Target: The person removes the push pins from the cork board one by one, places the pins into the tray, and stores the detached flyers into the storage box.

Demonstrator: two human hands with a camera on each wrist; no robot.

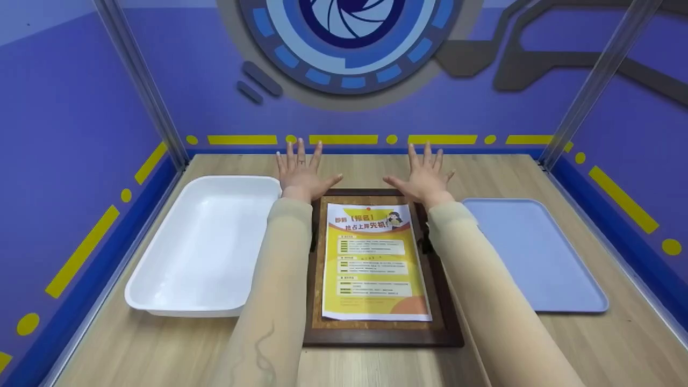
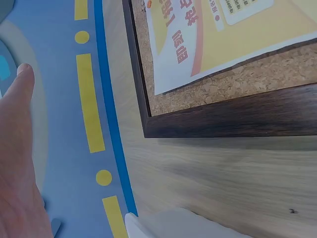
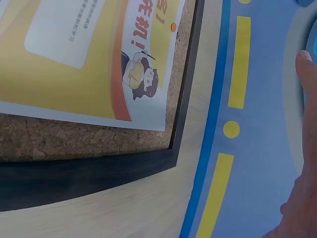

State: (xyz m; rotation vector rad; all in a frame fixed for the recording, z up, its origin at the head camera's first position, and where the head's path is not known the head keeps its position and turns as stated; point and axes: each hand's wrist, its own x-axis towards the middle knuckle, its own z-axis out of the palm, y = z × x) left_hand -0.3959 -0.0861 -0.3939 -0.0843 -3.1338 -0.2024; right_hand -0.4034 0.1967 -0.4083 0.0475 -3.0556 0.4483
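Both hands are held out with fingers spread, and neither holds anything. My left hand (image 1: 302, 174) appears beyond the upper left corner of a dark-framed cork board (image 1: 384, 337); my right hand (image 1: 424, 177) is beyond its upper right corner. A yellow and white printed poster (image 1: 371, 263) lies on the board, with an orange-red pin (image 3: 173, 27) at its top edge. In the left wrist view the left thumb (image 2: 22, 94) shows at the left side, apart from the board. The right wrist view has the right thumb (image 3: 309, 84) at its right edge.
To the left stands a deep white tray (image 1: 215, 242), partly behind the left sleeve. A flat light-blue tray (image 1: 543, 252) lies to the right, partly covered by the right sleeve. Blue walls (image 1: 204, 118) with yellow markings enclose the wooden table (image 1: 607, 344) on three sides.
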